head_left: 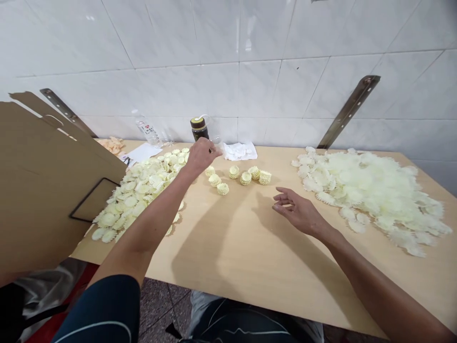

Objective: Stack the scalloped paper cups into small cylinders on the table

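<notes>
My left hand [203, 155] reaches over the back of the table, with its fingers curled and mostly turned from view. Whatever they hold, if anything, is hidden. It is nearest to a pale yellow pile of small frilled, petal-edged pieces [143, 186] and a small ruffled cup-like stack [210, 171]. Several similar round stacks [246, 178] with toothed edges stand at the table's middle. To their right, my right hand [294, 209] hovers with bent fingers apart and nothing in them. A broad heap of thin, whitish-green petal discs [367, 186] spreads beyond it.
A cardboard box [53, 190] stands along the left edge. Against the tiled wall [264, 90] are a clear plastic bottle [148, 131], a dark lidded bottle [199, 128] and a white crumpled packet [240, 151]. Metal brackets [348, 112] rise from the table's back edge.
</notes>
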### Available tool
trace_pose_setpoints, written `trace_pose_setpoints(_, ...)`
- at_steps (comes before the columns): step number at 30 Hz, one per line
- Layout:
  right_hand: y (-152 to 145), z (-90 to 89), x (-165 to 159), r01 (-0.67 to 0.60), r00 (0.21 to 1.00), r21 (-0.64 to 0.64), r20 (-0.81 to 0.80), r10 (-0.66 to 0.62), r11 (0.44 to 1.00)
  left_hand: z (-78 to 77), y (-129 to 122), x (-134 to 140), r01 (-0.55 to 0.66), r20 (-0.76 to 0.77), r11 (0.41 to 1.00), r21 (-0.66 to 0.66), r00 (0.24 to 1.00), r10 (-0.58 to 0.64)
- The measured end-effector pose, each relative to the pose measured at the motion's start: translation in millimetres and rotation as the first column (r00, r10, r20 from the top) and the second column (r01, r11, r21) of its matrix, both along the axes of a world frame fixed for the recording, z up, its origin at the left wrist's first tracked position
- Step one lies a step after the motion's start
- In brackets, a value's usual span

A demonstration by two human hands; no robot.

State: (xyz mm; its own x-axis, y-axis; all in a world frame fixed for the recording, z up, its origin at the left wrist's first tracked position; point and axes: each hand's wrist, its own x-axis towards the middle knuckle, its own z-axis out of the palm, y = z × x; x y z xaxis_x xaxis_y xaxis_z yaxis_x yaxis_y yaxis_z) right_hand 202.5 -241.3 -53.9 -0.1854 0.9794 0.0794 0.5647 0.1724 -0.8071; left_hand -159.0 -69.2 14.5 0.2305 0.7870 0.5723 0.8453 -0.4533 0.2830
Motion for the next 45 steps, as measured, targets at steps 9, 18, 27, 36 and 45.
trace_pose_setpoints(9,8.7,-43.1,20.9,0.032,0.999,-0.004,-0.033,-0.032,0.999,0.9,55.6,12.3,-0.303,-0.371,0.888,-0.345,0.913,0.168)
trace_pose_setpoints(18,11.0,-46.2,22.6,0.007,0.999,0.037,-0.032,-0.006,0.999,1.8,50.4,13.1,-0.293,-0.383,0.866,-0.405,0.914,0.131)
trace_pose_setpoints(27,18.6,-49.3,15.4,0.107,0.992,0.061,-0.071,-0.102,0.992,30.6,-28.2,57.2,-0.027,-0.058,0.998,-0.059,0.998,0.024)
trace_pose_setpoints(36,26.1,-49.4,11.5,0.166,0.985,0.05,-0.045,-0.164,0.985,-84.3,-156.9,141.7,0.477,-0.124,0.823,-0.308,0.838,-0.532)
trace_pose_setpoints(45,31.1,-52.8,10.8,0.151,0.988,0.068,-0.037,-0.148,0.986,-85.2,-152.6,141.9,0.477,-0.087,0.827,-0.297,0.849,-0.521)
